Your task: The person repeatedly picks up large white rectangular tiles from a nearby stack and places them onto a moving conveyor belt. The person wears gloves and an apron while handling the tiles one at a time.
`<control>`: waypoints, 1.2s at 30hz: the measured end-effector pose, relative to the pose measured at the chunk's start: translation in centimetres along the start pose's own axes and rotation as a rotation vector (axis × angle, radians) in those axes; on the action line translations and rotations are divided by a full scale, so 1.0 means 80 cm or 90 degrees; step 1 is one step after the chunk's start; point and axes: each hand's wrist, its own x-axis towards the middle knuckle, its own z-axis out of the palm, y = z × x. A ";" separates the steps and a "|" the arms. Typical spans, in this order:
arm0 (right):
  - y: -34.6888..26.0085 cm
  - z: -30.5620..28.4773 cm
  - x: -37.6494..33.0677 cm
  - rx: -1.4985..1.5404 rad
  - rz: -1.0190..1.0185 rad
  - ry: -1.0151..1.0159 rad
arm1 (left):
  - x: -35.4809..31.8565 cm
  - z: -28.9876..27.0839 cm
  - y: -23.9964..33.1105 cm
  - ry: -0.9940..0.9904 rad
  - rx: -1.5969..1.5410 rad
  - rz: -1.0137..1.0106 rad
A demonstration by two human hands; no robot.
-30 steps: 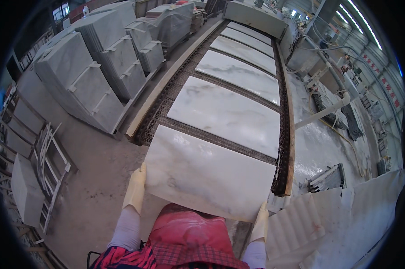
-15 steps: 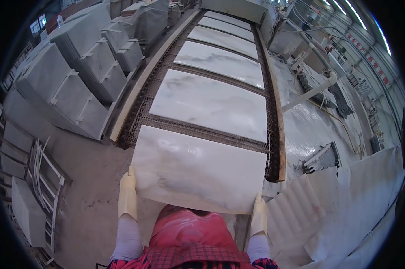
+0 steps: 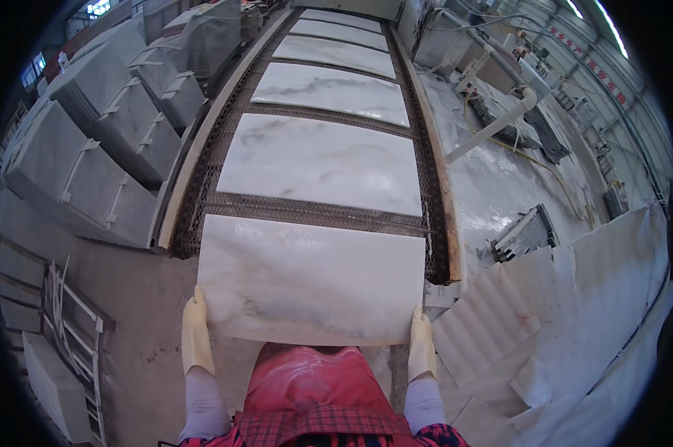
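Note:
A polished white marble slab (image 3: 310, 279) with grey veining lies across the near end of a mesh conveyor (image 3: 314, 206), its front edge overhanging toward my red apron. My left hand (image 3: 197, 328), in a cream glove, grips the slab's left edge near the front corner. At the right edge, my right hand (image 3: 421, 343), gloved alike, grips near the other front corner. The fingers under the slab are hidden on both sides. Just beyond lies a second marble slab (image 3: 321, 160), separated by a strip of bare mesh. Several more slabs follow in a row up the conveyor.
Stacked grey slabs (image 3: 83, 167) stand along the left side. A metal rack (image 3: 80, 320) sits at lower left. Long rails (image 3: 184, 175) border the conveyor. To the right are corrugated sheets (image 3: 493, 313), a white pipe (image 3: 493, 130), a yellow hose (image 3: 556, 179) and wet floor (image 3: 470, 190).
The view has shifted, so the scene sits further left. The gap between the held slab and the one beyond it looks wider. Both hands keep their grip on its edges.

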 end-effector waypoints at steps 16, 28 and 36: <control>-0.003 0.012 0.021 0.118 0.016 -0.018 | -0.020 -0.008 0.030 0.002 0.018 -0.028; -0.010 0.015 0.032 0.218 -0.010 -0.054 | -0.022 -0.011 0.044 0.001 -0.020 -0.054; -0.006 0.019 0.048 0.172 0.008 -0.065 | -0.010 -0.005 0.039 -0.001 -0.033 -0.046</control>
